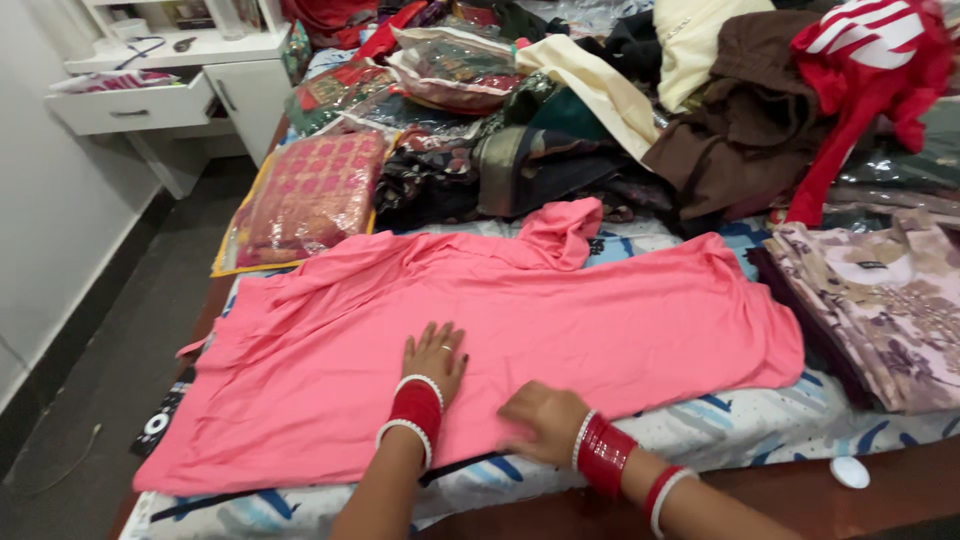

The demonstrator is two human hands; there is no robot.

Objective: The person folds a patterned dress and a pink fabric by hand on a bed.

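1. One pink garment (560, 310) lies spread flat across the near part of the bed (760, 425), its long side running left to right, so the cloth can be smoothed.
2. The left hand (435, 358) rests palm down on the pink garment, fingers spread, pressing the cloth flat near its lower middle.
3. The right hand (540, 422) sits at the garment's near hem; it is blurred, fingers curled on the cloth, and I cannot tell whether it pinches the edge or only presses it.
4. Both wrists carry red and white bangles: one set on the left, two on the right.
5. One floral top (890, 300) lies folded at the right, kept apart from the loose heap.
6. One pink-and-gold packet (305, 195) lies far left on the bed.
7. A heap of clothes (700, 100), too many to count, fills the far side.
8. One white cabinet (190, 75) stands far left with one drawer pulled open.
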